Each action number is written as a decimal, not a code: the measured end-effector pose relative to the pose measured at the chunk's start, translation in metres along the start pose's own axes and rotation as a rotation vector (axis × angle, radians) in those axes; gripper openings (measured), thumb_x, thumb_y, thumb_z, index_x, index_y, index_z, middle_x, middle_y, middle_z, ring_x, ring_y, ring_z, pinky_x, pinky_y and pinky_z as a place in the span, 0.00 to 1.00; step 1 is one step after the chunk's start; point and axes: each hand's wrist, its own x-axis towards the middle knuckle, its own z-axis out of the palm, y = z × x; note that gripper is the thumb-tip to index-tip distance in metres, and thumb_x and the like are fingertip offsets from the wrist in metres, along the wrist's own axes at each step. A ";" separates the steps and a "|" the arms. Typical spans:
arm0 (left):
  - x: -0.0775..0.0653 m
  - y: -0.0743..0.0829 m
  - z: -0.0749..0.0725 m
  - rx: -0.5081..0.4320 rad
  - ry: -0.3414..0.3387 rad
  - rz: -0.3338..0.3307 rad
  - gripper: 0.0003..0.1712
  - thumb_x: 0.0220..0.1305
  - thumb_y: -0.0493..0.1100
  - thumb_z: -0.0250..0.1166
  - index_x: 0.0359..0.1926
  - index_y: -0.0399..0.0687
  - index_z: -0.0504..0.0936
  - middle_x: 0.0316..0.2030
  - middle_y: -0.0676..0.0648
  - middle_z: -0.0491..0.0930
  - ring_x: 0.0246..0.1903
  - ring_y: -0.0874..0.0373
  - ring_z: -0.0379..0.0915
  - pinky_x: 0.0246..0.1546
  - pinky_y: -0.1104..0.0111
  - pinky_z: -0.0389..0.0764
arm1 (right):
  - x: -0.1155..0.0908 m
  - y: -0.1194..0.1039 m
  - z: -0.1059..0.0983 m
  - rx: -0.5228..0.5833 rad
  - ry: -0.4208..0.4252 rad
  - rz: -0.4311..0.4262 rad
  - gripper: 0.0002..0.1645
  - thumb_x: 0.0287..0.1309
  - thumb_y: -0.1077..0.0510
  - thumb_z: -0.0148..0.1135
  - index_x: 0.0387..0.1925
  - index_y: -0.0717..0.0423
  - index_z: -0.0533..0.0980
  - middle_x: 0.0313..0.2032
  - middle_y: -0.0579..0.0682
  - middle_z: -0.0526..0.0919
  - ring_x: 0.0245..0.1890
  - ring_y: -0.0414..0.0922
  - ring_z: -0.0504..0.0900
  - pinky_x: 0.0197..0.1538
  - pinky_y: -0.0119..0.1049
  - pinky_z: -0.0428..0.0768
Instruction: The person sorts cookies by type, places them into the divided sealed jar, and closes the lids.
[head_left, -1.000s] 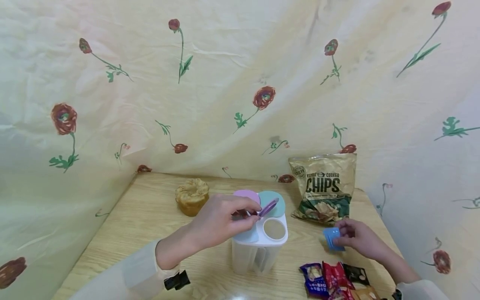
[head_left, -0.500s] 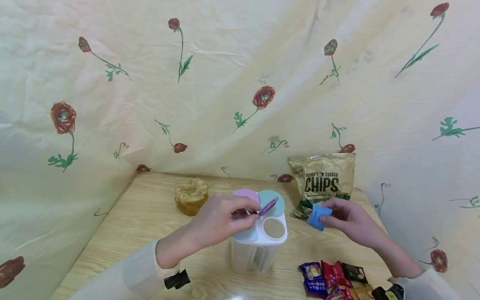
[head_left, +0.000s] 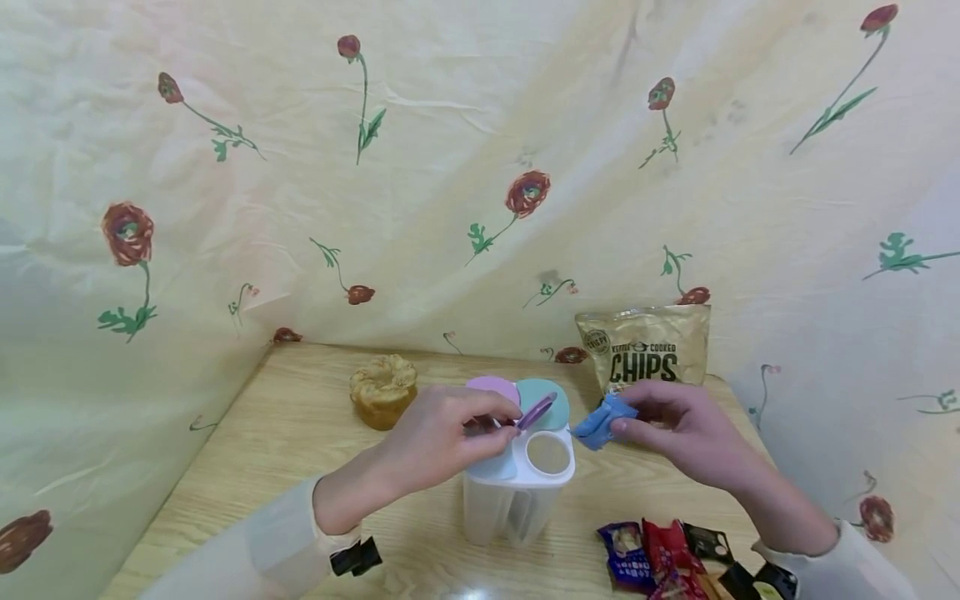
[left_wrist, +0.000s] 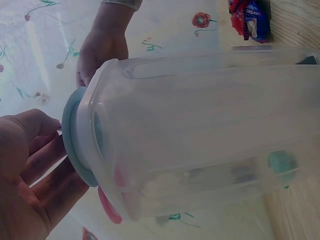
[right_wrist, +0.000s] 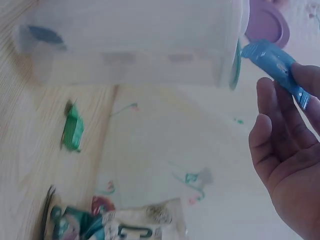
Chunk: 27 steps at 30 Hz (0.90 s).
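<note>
A translucent storage container (head_left: 501,512) with a white top stands upright on the table. Its top has a pink-purple lid (head_left: 491,387), a teal lid (head_left: 543,398) and a pale blue lid (head_left: 493,471), with the front-right round opening uncovered. My left hand (head_left: 442,433) pinches a loose purple lid (head_left: 537,413), held tilted above the container. Thumb and fingers of my right hand (head_left: 686,429) pinch a small blue wrapped packet (head_left: 604,422), just right of the opening. In the right wrist view the blue packet (right_wrist: 274,64) overlaps the container's top edge.
Several small snack packets (head_left: 667,554) lie at the front right. A chips bag (head_left: 645,342) stands behind my right hand. Back left sits a round bread (head_left: 383,390). The right wrist view shows a green packet (right_wrist: 73,131) on the table. Floral cloth (head_left: 420,167) hangs behind.
My right hand has moved left and up with the blue packet, from beside the chips bag to the container's right edge. My left hand stays still with the purple lid.
</note>
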 end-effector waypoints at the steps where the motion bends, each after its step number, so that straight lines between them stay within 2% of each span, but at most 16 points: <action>1: 0.000 0.000 0.000 -0.001 -0.002 -0.003 0.07 0.63 0.37 0.70 0.42 0.49 0.90 0.37 0.55 0.89 0.34 0.71 0.83 0.38 0.79 0.83 | 0.001 -0.002 0.002 0.001 0.004 -0.012 0.15 0.59 0.73 0.68 0.44 0.53 0.84 0.36 0.46 0.88 0.31 0.43 0.85 0.31 0.35 0.84; 8: 0.000 -0.001 0.000 0.001 -0.006 -0.012 0.07 0.63 0.37 0.70 0.42 0.50 0.90 0.37 0.56 0.89 0.34 0.71 0.82 0.38 0.79 0.83 | 0.010 -0.012 0.013 -0.005 0.018 -0.068 0.16 0.57 0.74 0.69 0.41 0.51 0.86 0.33 0.44 0.88 0.30 0.41 0.84 0.33 0.35 0.83; 13: 0.000 -0.001 0.000 0.006 0.003 -0.006 0.07 0.63 0.37 0.71 0.41 0.50 0.90 0.36 0.57 0.88 0.34 0.72 0.82 0.38 0.79 0.82 | 0.015 -0.015 0.019 0.008 0.015 -0.060 0.15 0.57 0.72 0.70 0.39 0.50 0.87 0.31 0.44 0.89 0.27 0.39 0.82 0.28 0.34 0.81; 21: -0.001 -0.002 0.000 0.003 0.014 0.018 0.07 0.62 0.36 0.71 0.41 0.49 0.90 0.36 0.55 0.89 0.34 0.71 0.81 0.38 0.80 0.82 | 0.021 -0.015 0.029 -0.017 -0.117 -0.061 0.13 0.59 0.65 0.72 0.39 0.41 0.87 0.33 0.38 0.89 0.23 0.37 0.78 0.23 0.32 0.77; 27: -0.001 -0.002 -0.001 0.002 0.009 0.017 0.07 0.63 0.37 0.71 0.42 0.48 0.90 0.37 0.55 0.89 0.34 0.72 0.82 0.39 0.80 0.82 | 0.024 -0.016 0.032 -0.074 -0.127 -0.099 0.13 0.59 0.63 0.73 0.38 0.40 0.87 0.33 0.36 0.89 0.22 0.35 0.77 0.23 0.31 0.76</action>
